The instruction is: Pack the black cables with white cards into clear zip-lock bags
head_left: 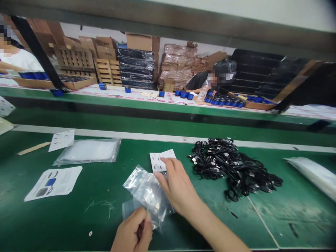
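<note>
Clear plastic bags [149,192] lie in a loose pile on the green table, in front of me. My left hand [135,227] is closed at the near edge of the pile, with fingertips pinched on a clear bag. Over the pile's right side reaches my right hand [175,180], its fingers apart, the index fingertip at a small white card [157,161] with dark printed marks. The card lies just beyond the bags. To the right of my right hand is a heap of coiled black cables [231,164].
Printed sheets [56,180], a filled plastic bag [90,150] and another marked card [61,140] lie left. A white packet [312,173] is at right. Beyond a raised ledge, a bench [141,96] holds blue items; two people are there. A beam [168,21] crosses overhead.
</note>
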Action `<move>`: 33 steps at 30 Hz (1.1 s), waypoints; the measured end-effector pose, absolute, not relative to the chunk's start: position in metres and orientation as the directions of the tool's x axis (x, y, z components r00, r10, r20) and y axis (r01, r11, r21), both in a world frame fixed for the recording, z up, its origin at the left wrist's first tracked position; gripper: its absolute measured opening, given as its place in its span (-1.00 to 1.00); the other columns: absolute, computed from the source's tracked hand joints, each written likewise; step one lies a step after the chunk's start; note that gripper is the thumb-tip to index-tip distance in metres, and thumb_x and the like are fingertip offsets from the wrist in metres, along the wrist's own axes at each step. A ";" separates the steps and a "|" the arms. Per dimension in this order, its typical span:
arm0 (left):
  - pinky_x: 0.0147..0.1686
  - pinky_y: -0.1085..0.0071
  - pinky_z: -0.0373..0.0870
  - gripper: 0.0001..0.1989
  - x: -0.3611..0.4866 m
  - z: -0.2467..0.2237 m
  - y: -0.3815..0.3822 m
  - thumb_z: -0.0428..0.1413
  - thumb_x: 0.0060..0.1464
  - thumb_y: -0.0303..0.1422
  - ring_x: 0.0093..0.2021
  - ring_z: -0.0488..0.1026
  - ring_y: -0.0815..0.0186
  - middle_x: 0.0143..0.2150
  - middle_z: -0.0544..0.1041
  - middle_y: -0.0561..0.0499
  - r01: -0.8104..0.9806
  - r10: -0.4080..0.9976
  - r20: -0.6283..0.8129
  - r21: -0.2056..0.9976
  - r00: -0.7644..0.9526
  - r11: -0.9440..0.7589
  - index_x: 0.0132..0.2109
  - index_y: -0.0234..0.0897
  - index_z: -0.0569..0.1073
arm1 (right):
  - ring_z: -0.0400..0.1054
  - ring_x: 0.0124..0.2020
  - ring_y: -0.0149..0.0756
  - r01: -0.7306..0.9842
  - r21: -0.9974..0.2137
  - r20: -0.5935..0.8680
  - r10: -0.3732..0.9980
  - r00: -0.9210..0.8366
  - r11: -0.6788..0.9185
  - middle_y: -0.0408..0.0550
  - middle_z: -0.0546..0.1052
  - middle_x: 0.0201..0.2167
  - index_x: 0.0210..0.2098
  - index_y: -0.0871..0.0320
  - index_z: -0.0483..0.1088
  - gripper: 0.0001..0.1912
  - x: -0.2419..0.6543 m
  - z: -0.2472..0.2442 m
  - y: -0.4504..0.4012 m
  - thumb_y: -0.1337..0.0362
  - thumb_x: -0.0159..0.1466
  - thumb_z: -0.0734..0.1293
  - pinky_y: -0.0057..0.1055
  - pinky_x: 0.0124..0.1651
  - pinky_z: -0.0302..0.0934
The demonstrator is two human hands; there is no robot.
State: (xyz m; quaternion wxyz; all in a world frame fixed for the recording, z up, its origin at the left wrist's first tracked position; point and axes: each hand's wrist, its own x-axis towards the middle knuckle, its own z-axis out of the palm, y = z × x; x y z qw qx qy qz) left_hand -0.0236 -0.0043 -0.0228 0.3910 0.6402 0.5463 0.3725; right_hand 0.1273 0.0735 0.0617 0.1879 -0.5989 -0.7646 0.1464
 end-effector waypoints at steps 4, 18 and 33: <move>-0.61 0.61 0.37 -0.63 -0.022 -0.021 -0.004 -0.11 0.19 -0.12 -0.64 0.36 0.41 -0.62 0.36 0.12 0.366 0.996 0.064 0.927 0.062 -0.082 -0.51 -0.19 0.27 | 0.30 -0.01 0.02 0.890 -0.420 -0.046 0.975 -0.217 0.178 0.28 0.44 -0.09 0.05 0.40 0.26 -0.57 0.124 0.066 0.122 0.15 0.38 0.11 -0.19 -0.03 0.17; -0.58 0.59 0.43 -0.61 -0.018 -0.016 -0.004 -0.09 0.15 -0.06 -0.61 0.40 0.40 -0.55 0.44 0.05 0.352 1.000 -0.014 0.936 -0.001 0.014 -0.45 -0.21 0.38 | 0.40 -0.24 -0.26 0.899 -0.435 -0.273 0.945 -0.179 0.044 -0.05 0.48 -0.22 -0.17 0.22 0.37 -0.67 0.131 0.074 0.163 0.06 0.29 0.26 -0.21 -0.15 0.28; -0.51 0.53 0.39 -0.54 -0.029 0.009 0.008 -0.02 0.04 0.10 -0.52 0.39 0.35 -0.55 0.44 0.12 0.179 0.962 -0.270 0.946 -0.031 0.271 -0.41 -0.23 0.38 | 0.33 -0.04 -0.20 0.563 -0.786 0.136 0.960 -0.246 0.256 0.03 0.31 0.00 -0.34 0.09 0.44 -0.85 0.135 0.031 -0.014 0.42 0.14 0.26 -0.40 -0.06 0.25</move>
